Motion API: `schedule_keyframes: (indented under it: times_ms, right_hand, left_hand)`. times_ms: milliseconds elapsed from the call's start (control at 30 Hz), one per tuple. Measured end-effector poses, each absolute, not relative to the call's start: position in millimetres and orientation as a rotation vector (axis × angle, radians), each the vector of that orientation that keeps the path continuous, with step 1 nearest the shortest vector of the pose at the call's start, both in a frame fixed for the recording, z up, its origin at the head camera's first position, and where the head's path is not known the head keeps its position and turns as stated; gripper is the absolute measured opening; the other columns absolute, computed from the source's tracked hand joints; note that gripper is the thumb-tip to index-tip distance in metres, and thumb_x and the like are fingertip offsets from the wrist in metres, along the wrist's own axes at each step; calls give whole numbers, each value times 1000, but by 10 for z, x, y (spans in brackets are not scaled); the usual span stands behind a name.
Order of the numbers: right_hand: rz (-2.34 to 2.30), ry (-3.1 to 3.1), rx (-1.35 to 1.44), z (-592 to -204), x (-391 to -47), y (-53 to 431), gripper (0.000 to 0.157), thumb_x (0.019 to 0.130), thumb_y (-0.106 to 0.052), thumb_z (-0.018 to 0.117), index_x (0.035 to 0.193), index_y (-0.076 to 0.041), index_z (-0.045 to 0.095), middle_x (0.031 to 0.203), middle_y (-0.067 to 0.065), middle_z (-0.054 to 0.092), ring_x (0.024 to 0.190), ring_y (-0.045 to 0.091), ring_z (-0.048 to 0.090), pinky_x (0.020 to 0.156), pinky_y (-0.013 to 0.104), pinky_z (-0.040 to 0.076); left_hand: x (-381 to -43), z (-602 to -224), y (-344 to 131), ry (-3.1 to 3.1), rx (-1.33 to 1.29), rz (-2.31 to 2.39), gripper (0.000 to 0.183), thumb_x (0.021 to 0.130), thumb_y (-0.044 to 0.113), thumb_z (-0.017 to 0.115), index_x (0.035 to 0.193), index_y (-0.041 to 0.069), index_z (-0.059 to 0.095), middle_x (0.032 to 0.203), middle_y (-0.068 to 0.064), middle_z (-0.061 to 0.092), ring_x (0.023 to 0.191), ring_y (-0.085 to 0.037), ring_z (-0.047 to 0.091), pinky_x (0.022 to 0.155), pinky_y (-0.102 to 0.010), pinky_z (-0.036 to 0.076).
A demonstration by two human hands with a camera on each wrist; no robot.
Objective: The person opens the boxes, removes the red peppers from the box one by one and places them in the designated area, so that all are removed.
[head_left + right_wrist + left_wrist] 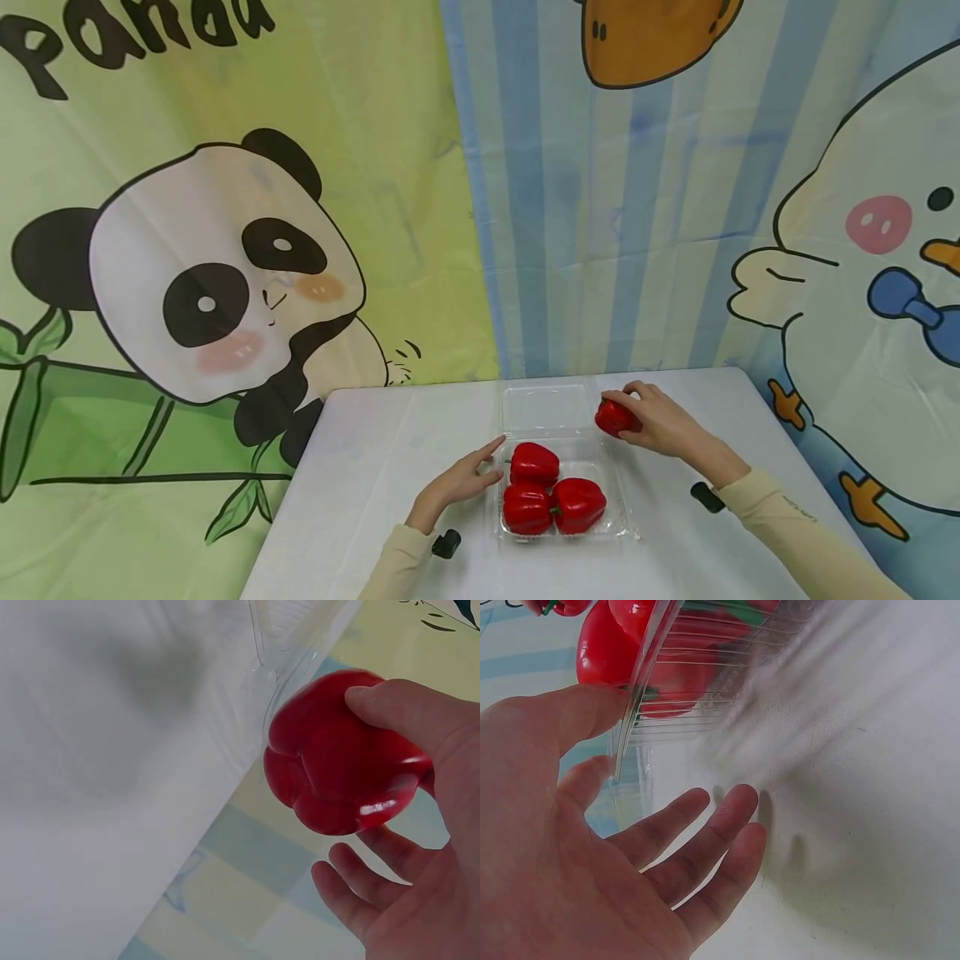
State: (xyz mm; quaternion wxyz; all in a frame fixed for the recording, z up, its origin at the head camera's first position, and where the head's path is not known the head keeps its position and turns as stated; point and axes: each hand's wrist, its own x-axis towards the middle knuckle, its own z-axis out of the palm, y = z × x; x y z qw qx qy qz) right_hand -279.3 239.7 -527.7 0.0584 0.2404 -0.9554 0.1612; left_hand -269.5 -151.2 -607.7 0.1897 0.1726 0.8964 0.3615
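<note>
In the head view, a clear plastic clamshell box lies with its lid folded back. Inside sit three red bell peppers: one at the back, one at front left and one at front right. My right hand grips another red bell pepper between thumb and fingers, above the table to the right of the lid. At the box's left side, my left hand has its fingers spread. Its thumb lies at the box rim, while the other fingers are loosely extended.
The box stands on a white table. Behind it hang a green panda-print cloth and a blue striped cloth. A small black device sits at each wrist.
</note>
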Motion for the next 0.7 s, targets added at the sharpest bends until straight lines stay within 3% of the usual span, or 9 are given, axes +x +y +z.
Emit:
schedule_keyframes:
  times_ms: [700]
  right_hand:
    - [594, -2922, 392, -5453, -2969, 2437, 68, 79, -21, 85, 139, -10, 55, 123, 26, 55, 109, 44, 54, 78, 51, 61]
  left_hand:
    - [-2701, -6078, -1514, 2504, 482, 1024, 65, 100, 35, 59, 159, 32, 30, 143, -18, 54, 124, -38, 58, 104, -64, 45]
